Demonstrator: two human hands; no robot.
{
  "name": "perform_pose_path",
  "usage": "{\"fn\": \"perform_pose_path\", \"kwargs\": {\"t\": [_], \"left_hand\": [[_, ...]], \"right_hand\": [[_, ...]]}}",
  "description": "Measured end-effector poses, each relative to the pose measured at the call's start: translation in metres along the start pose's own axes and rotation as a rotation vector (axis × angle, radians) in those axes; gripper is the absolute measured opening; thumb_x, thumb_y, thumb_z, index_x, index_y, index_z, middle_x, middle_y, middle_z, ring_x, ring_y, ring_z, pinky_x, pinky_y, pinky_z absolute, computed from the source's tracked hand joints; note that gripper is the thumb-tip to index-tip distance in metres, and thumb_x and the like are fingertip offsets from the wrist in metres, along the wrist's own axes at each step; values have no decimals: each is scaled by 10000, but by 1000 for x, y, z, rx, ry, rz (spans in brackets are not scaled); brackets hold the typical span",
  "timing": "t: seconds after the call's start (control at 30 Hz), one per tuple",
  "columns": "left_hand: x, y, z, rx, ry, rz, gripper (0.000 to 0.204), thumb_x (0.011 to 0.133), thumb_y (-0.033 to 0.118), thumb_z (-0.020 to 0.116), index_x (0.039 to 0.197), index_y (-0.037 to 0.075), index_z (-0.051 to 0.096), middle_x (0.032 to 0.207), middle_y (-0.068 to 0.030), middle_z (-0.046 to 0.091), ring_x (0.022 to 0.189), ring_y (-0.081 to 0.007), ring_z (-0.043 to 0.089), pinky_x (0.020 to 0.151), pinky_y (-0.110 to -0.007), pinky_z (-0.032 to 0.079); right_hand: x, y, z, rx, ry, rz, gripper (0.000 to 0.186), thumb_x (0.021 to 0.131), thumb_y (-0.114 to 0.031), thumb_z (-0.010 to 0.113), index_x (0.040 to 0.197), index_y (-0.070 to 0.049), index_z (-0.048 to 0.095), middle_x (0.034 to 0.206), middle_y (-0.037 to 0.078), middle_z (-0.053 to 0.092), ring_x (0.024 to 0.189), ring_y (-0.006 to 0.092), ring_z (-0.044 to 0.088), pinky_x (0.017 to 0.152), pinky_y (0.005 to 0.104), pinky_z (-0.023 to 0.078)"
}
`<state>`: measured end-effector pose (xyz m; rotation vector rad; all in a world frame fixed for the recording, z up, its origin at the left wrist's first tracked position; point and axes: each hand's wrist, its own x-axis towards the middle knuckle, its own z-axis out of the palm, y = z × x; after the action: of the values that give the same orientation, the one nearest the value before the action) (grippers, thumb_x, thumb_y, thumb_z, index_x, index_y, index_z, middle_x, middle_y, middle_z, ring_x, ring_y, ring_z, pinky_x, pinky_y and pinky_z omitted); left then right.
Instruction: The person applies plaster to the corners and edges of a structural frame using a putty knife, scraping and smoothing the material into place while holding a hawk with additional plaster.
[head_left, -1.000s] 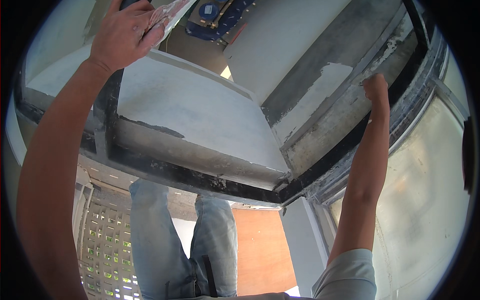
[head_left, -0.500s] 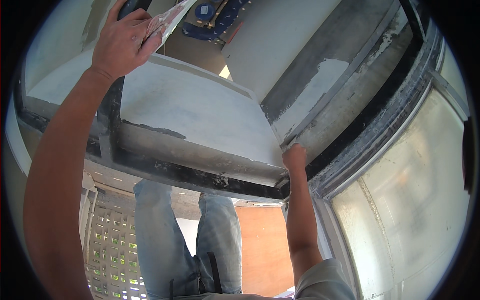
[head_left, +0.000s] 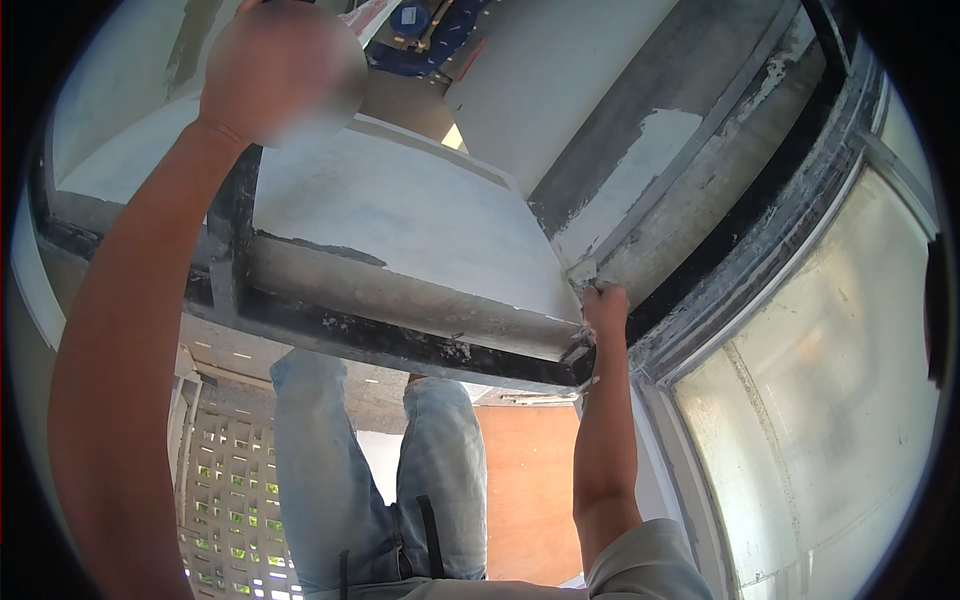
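Note:
My left hand [head_left: 285, 70] is raised at the upper left, by the black upright bar [head_left: 235, 215] of a window frame; its fingers are blurred. A flat, flexible-looking thing, white and pink [head_left: 368, 18], sticks out past its right side, still in the grip seen in the earlier picture. At the inner corner of the opening my right hand [head_left: 606, 308] is closed in a fist against the masonry. Something small and greyish shows at its fingers, too hidden to name. Beside it lies the sill [head_left: 410, 225], coated white, with a bare grey strip along its near edge.
The black lower rail [head_left: 430, 350] of the frame crosses in front of me. To the right is the partly whitened grey reveal [head_left: 650, 160], then a frosted glass pane [head_left: 810, 400]. Below are my jeans [head_left: 440, 470], an orange-brown board [head_left: 530, 490] and a pierced block wall [head_left: 235, 490].
My right hand has shifted slightly right at the corner, its fist turned more upright. My left hand has moved a little right and up, covering more of the pink-and-white thing. The view has shifted slightly.

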<state>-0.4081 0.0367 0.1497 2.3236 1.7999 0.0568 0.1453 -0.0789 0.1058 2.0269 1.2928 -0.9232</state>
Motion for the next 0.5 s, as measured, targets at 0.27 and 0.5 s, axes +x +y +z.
{"fn": "perform_pose_path", "kwargs": {"t": [0.27,0.5], "left_hand": [[2,2,11,-63,131,43,223,869,239,639,853,63,775,766,-111,714,876,-239,686,1233,-569,267],[-3,0,12,-67,16,4,237,882,235,626,863,56,780,757,-110,700,869,-229,684,1245,-561,249]], "right_hand": [[-4,10,21,-300,216,-87,220,864,-118,669,925,92,687,806,322,693,846,475,716,767,515,554],[-37,3,-4,-134,164,11,204,854,-103,640,939,72,701,917,307,720,949,486,708,841,498,560]]}}
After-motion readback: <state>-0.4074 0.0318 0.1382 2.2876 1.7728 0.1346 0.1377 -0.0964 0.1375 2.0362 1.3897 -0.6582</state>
